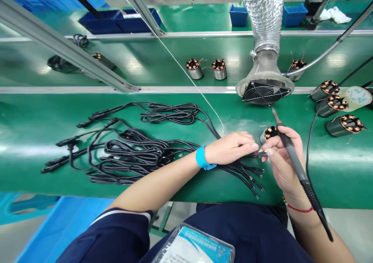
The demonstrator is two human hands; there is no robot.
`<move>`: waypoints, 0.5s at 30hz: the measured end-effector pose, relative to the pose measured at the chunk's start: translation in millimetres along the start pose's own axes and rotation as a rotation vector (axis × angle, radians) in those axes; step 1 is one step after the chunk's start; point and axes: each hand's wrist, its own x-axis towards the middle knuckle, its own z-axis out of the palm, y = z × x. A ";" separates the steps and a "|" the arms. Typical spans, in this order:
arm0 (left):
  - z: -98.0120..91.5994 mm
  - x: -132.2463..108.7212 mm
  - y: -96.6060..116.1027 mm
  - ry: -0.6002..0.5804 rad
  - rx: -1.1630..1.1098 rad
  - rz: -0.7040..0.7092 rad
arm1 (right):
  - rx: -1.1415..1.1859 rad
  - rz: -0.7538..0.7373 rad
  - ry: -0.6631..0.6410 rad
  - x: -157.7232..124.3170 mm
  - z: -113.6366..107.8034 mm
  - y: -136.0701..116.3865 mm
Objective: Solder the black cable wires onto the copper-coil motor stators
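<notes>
My left hand (234, 148), with a blue wristband, is closed over a black cable (258, 154) near its stripped end. Between the thumb and fingers of my right hand (284, 154) rests a soldering iron (293, 156), its tip pointing up and away from me. The right fingertips also touch the cable's small coloured wires. Just beyond them stands a motor stator (267, 134) with copper windings, partly hidden by the right hand. Several coiled black cables (134, 150) lie to the left, their stripped ends (256, 179) fanning out below my hands.
A fume extraction hood (265, 88) hangs above the stator. More stators (344, 126) stand at the right, others (194, 68) behind the metal rail. A thin pale strand (192, 80) slants down towards my left hand. Blue bins (101, 21) sit at the back.
</notes>
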 end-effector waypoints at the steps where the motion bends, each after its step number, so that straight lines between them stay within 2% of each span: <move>1: -1.5 0.1 1.3 -0.026 -0.019 -0.019 | -0.035 -0.036 -0.020 -0.2 -0.4 -0.9; 3: -3.6 0.4 4.8 -0.096 -0.142 -0.097 | -0.148 -0.115 -0.044 -1.1 -1.9 -2.2; 6: -3.6 1.6 9.8 -0.170 -0.435 -0.230 | -0.333 -0.256 -0.009 -3.8 -4.9 -1.3; 9: -1.9 3.8 12.5 -0.086 -0.553 -0.273 | -0.440 -0.337 0.071 -6.4 -5.4 3.3; 12: -0.9 6.6 12.7 0.032 -0.562 -0.276 | -0.466 -0.309 0.131 -7.1 -2.3 9.2; 15: 0.6 9.0 11.9 0.094 -0.595 -0.273 | -0.436 -0.274 0.152 -5.2 1.1 14.6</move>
